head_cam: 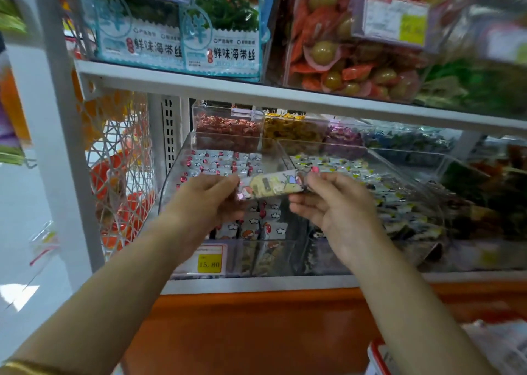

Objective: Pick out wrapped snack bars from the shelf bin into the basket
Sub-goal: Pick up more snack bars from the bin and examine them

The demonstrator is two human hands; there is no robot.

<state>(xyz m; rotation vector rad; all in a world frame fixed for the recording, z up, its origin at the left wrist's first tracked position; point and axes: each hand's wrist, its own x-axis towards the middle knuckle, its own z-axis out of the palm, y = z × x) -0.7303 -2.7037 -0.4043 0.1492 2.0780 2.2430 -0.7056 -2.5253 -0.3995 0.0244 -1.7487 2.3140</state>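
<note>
I am watching both hands holding one snack bar [271, 186] between them, raised just above the clear shelf bin [174, 183]. The left hand [211, 195] is pinching the bar's left end, its fingers curled over the wrapper's edge. The right hand [328, 203] is gripping the right end between thumb and forefinger, while its other fingers are hanging loosely spread below. The bar is lying almost level, tilting slightly up toward the right hand, with its cartoon-printed face turned to me.

Directly beyond and beneath the hands, more wrapped bars [222, 160] with red and cloud prints are lying in rows inside the bin. Past the right hand, packets with dark and yellow print [370, 175] are filling the neighbouring compartment. Below the left wrist, a yellow price tag [209, 262] is sitting on the bin's front.

Farther back, behind the hands, smaller bins of foil sweets [228, 126] are lining the shelf. Above the hands, seaweed packs [216, 32] and a clear box of red and green sweets [356, 61] are standing on the upper shelf. Off beyond the left hand, a white wire mesh panel [119, 160] is closing the shelf's side. A gold bangle [25, 367] is showing on the left wrist. Under the right forearm a red-rimmed edge [379, 357] is showing; I cannot tell what it is.
</note>
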